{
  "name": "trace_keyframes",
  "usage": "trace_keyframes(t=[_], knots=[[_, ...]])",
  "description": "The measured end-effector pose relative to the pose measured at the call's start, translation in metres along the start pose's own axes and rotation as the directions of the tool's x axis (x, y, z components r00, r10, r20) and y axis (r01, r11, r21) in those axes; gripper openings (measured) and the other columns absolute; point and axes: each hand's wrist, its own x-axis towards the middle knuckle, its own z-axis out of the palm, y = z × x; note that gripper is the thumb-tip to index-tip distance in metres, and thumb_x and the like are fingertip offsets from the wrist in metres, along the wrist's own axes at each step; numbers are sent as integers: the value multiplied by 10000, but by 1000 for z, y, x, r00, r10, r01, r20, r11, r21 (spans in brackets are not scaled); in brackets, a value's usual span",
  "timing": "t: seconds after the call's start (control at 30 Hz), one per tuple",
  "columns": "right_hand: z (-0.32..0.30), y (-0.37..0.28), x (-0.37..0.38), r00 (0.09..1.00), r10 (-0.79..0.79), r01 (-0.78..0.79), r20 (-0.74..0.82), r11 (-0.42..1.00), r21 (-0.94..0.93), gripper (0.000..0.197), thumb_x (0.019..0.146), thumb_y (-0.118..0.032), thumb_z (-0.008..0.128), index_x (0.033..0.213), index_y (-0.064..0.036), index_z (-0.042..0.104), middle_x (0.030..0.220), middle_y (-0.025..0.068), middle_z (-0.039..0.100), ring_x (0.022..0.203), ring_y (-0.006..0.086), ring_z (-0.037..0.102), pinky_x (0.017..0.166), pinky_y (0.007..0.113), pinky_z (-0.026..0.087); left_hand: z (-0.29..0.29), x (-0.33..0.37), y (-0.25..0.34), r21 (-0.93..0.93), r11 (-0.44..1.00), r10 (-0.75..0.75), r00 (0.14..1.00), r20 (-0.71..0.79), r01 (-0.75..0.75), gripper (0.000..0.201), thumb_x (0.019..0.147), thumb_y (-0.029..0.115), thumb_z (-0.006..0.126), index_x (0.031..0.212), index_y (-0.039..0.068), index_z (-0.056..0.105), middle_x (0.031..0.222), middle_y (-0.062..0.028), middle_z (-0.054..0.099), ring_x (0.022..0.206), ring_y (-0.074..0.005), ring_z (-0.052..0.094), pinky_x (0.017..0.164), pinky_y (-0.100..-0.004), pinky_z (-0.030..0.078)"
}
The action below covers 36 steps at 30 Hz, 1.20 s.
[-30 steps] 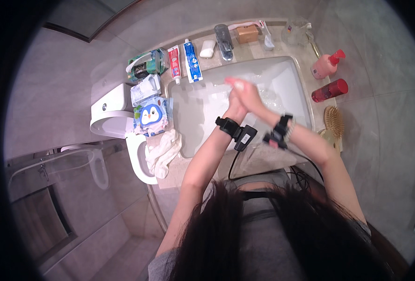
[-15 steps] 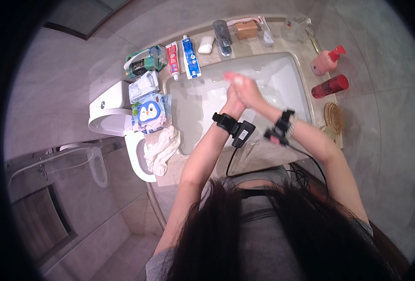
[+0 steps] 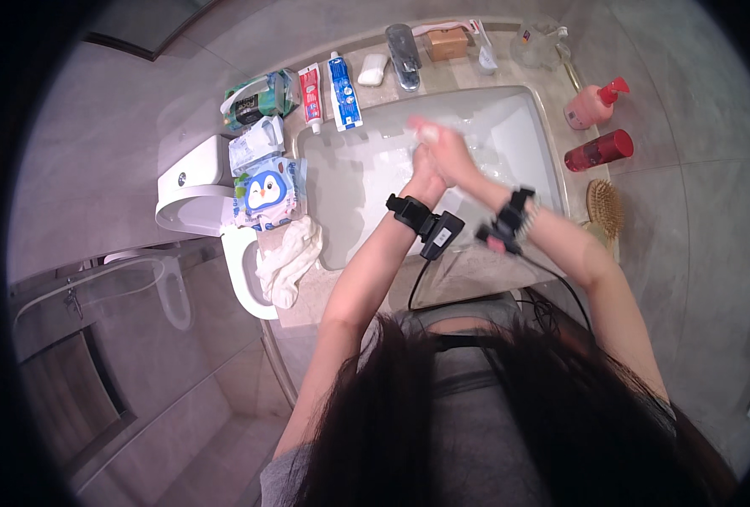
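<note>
White lather shows at the fingertips where my two hands meet over the sink (image 3: 510,118), the landmark I'll place everything by. My left hand (image 3: 423,171) and right hand (image 3: 455,155) are pressed together above the basin's middle, fingers closed around a small pale lump (image 3: 428,133) that I take to be soap or foam; it sits at the top of the clasp, nearer the faucet (image 3: 403,55) on the sink's far rim. Compared with a second ago the clasped hands have barely shifted, sliding only a touch toward the far rim, and the pale bit shows in much the same place. I read that as rubbing going on in place, with nothing set down. Both wrists carry black strapped devices with a cable trailing toward my body. A white soap bar (image 3: 372,69) lies on the counter just left of the faucet, untouched. Two toothpaste tubes (image 3: 328,89) lie beyond the sink's far-left corner.
</note>
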Motion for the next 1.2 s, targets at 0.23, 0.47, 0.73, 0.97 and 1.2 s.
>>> trace_keyframes(t=[0.23,0.47,0.73,0.97,1.2], knots=[[4,-3,4,956,-294,294,4,954,-56,300,829,-115,463,1093,-49,590,883,93,646,792,135,581,717,284,452,4,3,9,43,999,-1,997,80,-2,262,894,369,395,950,162,545,898,-44,593,829,-199,580,711,-337,483],[3,12,20,971,202,-183,129,973,-140,317,836,-84,450,1129,-29,560,1021,114,618,934,152,571,821,280,428,-25,24,11,136,990,30,992,126,-47,278,894,397,395,976,176,542,929,-40,586,866,-190,568,741,-330,473],[0,-21,6,998,66,-66,0,993,-102,305,795,-83,441,1062,-55,587,1020,171,602,974,261,563,835,315,428,4,-2,2,-30,998,64,991,114,-61,360,905,395,341,1118,157,506,1066,-39,558,972,-193,539,834,-345,441],[7,-32,-2,997,-55,63,60,990,-125,368,854,-185,526,1185,-27,493,1144,92,533,959,176,550,816,311,442,57,-52,3,77,980,187,978,-92,-181,352,907,401,376,1100,143,516,1023,-31,572,904,-171,555,792,-300,441],[-33,-15,8,759,281,-627,587,560,542,322,854,-170,562,1136,-30,491,1023,45,576,953,157,568,801,300,464,62,-52,30,798,451,631,775,31,-399,361,907,376,420,979,40,530,852,-49,582,754,-137,551,683,-275,438]])
